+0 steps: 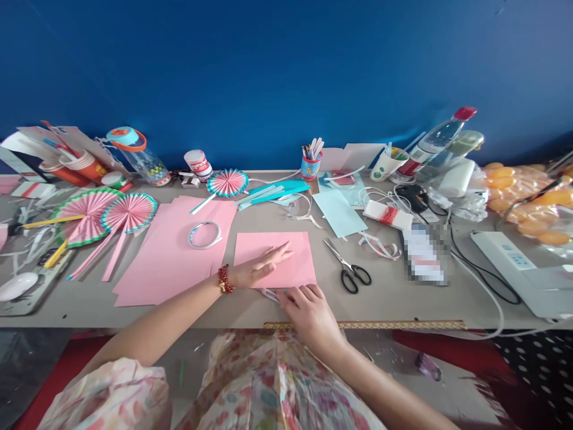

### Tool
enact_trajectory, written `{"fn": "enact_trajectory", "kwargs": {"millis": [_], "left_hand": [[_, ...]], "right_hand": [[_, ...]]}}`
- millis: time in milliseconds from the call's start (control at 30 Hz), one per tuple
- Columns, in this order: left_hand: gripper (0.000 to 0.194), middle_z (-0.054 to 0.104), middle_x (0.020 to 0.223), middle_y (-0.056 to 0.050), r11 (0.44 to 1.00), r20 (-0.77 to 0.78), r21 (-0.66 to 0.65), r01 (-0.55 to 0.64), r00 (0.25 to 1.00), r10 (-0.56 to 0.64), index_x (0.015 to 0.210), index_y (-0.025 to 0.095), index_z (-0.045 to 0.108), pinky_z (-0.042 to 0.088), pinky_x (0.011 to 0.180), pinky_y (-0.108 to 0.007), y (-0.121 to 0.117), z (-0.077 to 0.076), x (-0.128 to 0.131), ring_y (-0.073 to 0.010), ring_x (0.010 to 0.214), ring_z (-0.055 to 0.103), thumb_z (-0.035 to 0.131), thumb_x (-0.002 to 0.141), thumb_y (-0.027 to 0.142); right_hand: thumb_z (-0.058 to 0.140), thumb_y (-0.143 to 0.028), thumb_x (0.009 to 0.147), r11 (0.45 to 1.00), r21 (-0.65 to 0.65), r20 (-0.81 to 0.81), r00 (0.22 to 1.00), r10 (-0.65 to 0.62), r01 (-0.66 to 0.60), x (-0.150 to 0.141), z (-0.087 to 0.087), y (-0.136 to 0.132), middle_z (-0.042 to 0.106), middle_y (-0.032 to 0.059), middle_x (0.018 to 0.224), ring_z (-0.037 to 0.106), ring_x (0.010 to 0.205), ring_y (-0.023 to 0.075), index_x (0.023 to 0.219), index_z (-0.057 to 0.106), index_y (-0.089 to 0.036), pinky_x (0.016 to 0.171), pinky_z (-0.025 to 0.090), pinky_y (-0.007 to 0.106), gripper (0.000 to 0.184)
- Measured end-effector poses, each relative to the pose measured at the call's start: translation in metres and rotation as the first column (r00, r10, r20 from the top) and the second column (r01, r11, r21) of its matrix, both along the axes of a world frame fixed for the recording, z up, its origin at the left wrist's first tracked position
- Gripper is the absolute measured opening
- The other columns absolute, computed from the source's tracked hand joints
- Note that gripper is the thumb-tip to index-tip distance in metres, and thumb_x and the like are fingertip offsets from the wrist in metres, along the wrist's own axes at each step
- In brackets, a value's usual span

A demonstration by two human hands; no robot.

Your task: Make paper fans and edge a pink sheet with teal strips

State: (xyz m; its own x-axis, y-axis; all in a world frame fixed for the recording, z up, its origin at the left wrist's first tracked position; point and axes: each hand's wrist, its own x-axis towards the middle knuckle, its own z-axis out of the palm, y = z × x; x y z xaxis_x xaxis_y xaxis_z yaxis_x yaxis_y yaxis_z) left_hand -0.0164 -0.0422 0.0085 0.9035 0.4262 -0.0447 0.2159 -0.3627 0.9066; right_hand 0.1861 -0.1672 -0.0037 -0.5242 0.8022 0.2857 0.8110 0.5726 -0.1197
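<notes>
A small pink paper sheet (pixel 286 248) lies on the grey table (pixel 394 298) in front of me. My left hand (pixel 262 267) rests flat on the sheet, fingers stretched toward its middle, a red bead bracelet (pixel 224 279) on the wrist. My right hand (pixel 308 310) is at the sheet's near edge, fingers curled and pressing down on that edge. Black-handled scissors (pixel 350 267) lie just right of the sheet.
Larger pink sheets (pixel 170 257) and a tape ring (pixel 205 234) lie to the left, beyond them pleated paper fans (pixel 110 216). Teal paper (pixel 339 212), a pen cup (pixel 310 162), bottles (pixel 436 143), cables and a white device (pixel 519 269) crowd the right. Blue wall behind.
</notes>
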Motion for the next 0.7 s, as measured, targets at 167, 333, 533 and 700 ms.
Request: {"fn": "enact_trajectory", "kwargs": {"millis": [167,333,533,700], "left_hand": [[0.087,0.021,0.163,-0.011,1.0,-0.009,0.005,0.001,1.0,-0.001,0.158,0.019,-0.009,-0.003,0.122,-0.047,0.0,0.001,0.0,-0.0214,0.153,0.001,0.007,0.093,0.074],[0.088,0.021,0.163,-0.011,1.0,-0.017,-0.005,-0.005,1.0,0.005,0.158,0.018,-0.008,-0.003,0.123,-0.047,0.0,0.003,0.001,-0.022,0.153,0.002,0.007,0.093,0.075],[0.088,0.021,0.163,-0.013,1.0,0.002,-0.012,-0.008,1.0,0.008,0.158,0.017,-0.008,-0.003,0.123,-0.046,0.0,0.003,0.001,-0.0221,0.153,0.003,0.008,0.093,0.074],[0.084,0.023,0.162,-0.014,1.0,0.035,-0.019,-0.016,0.999,0.016,0.158,0.017,-0.005,-0.004,0.122,-0.047,-0.001,0.001,0.001,-0.0235,0.153,0.004,0.009,0.095,0.071]], "right_hand": [[0.062,-0.019,0.092,1.0,0.016,0.016,1.0,0.002,-0.003,-0.004,-0.002,0.002,0.062,0.0058,0.088,0.051,0.079,0.0204,0.114,0.066,-0.02,0.076,0.037,0.037,0.023],[0.059,-0.019,0.094,0.999,0.044,0.026,1.0,0.007,-0.008,-0.015,-0.005,0.006,0.062,0.005,0.086,0.051,0.077,0.0197,0.112,0.066,-0.021,0.073,0.036,0.036,0.019],[0.06,-0.017,0.094,0.998,0.064,0.002,1.0,0.015,-0.015,-0.023,-0.004,0.008,0.061,0.0042,0.082,0.051,0.075,0.0198,0.109,0.067,-0.019,0.072,0.035,0.037,0.017],[0.062,-0.017,0.092,0.999,0.019,-0.017,0.999,0.037,-0.037,-0.028,-0.004,0.009,0.06,0.0048,0.083,0.051,0.075,0.0196,0.109,0.067,-0.018,0.073,0.036,0.036,0.018]]}}
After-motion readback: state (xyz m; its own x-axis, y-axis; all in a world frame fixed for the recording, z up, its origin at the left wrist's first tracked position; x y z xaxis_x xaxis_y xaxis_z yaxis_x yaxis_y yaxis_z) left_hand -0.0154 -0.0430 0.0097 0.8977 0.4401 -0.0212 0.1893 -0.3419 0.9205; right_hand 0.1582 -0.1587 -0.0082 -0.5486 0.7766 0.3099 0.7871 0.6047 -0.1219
